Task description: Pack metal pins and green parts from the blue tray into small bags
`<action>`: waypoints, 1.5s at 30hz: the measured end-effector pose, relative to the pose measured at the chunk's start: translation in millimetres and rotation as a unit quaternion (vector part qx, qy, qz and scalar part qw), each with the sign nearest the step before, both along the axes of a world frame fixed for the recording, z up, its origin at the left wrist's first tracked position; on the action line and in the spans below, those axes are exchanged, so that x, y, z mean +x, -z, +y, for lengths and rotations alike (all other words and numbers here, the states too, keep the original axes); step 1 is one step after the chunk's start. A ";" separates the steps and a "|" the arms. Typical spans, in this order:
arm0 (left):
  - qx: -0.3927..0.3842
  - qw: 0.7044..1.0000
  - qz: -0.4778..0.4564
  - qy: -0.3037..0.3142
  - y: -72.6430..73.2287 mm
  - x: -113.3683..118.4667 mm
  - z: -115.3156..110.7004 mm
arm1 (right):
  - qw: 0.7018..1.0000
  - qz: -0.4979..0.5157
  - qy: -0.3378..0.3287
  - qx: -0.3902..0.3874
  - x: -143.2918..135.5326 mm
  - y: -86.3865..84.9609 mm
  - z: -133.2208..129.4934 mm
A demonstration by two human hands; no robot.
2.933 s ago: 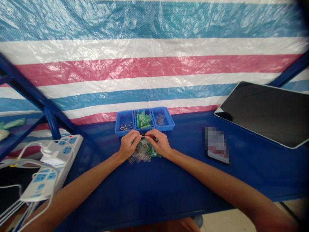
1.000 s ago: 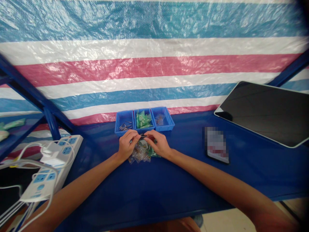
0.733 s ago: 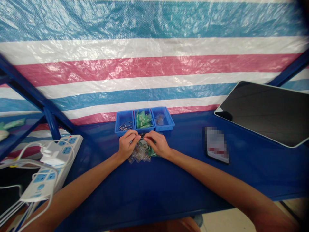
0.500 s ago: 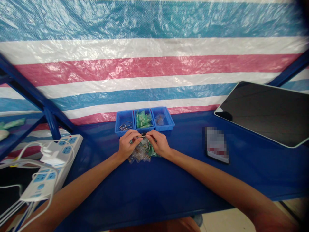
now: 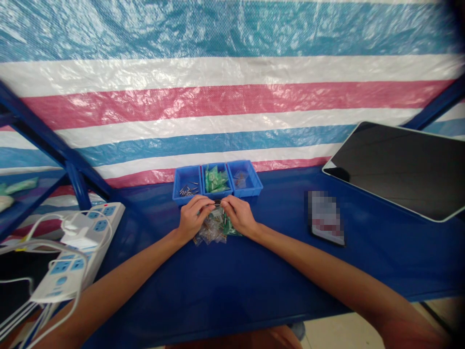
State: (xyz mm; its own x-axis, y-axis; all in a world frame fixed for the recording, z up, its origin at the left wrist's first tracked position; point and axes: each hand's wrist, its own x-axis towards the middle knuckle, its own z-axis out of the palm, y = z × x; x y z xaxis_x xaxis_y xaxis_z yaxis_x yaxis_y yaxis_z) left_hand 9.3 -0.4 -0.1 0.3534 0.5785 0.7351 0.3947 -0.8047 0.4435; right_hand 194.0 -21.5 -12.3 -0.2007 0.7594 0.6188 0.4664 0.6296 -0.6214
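Left hand [image 5: 192,214] and right hand [image 5: 240,215] pinched a thin dark piece [image 5: 218,203] between them, over clear packets [image 5: 210,232] near blue bins [image 5: 250,192].

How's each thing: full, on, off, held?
Left hand, pinching a thin rod
Right hand, seemingly pinching it too
Loose bags, heaped
Left bin, some pins
Middle bin, heaped green packets
Right bin, clear plastic
Power strip, light on
Screen, dark
Phone, flat

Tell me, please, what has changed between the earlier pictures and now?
The right hand has its fingertips slightly further right than at first; any grip or release is too small to tell. The blue trays, clear bags and power strip stayed in place.
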 end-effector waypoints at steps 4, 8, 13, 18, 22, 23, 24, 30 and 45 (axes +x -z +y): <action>-0.021 0.999 -0.019 -0.021 -1.8 0.3 -1.1 | 1.000 0.018 -0.007 0.005 -0.6 -0.5 -1.3; -0.035 0.999 -0.016 -0.024 -2.8 0.2 -1.2 | 0.999 0.007 -0.027 0.019 -1.2 -0.6 -1.1; -0.042 0.999 -0.008 -0.025 -0.7 -1.4 -0.5 | 0.999 -0.003 -0.031 0.021 -0.9 -0.7 -1.3; -0.039 0.999 -0.011 -0.034 -0.3 -2.7 -1.3 | 0.999 -0.013 -0.034 0.020 -1.9 0.4 -1.3; -0.042 0.999 -0.007 -0.021 -1.0 -3.1 -1.8 | 0.999 -0.010 -0.034 0.031 -2.0 0.6 -0.8; -0.042 0.999 -0.007 -0.016 -1.2 -3.1 -1.8 | 0.999 -0.007 -0.034 0.034 -1.9 0.5 -0.7; -0.039 0.999 -0.008 -0.009 -1.3 -3.1 -1.7 | 0.999 -0.004 -0.034 0.037 -1.7 0.5 -0.5; -0.020 1.000 -0.002 0.007 -1.6 -2.0 -1.7 | 0.999 -0.006 -0.028 0.030 -0.8 1.5 0.8; -0.054 0.998 -0.019 -0.040 -2.2 -2.5 -6.7 | 1.000 0.016 -0.003 0.020 -1.0 -2.2 -1.2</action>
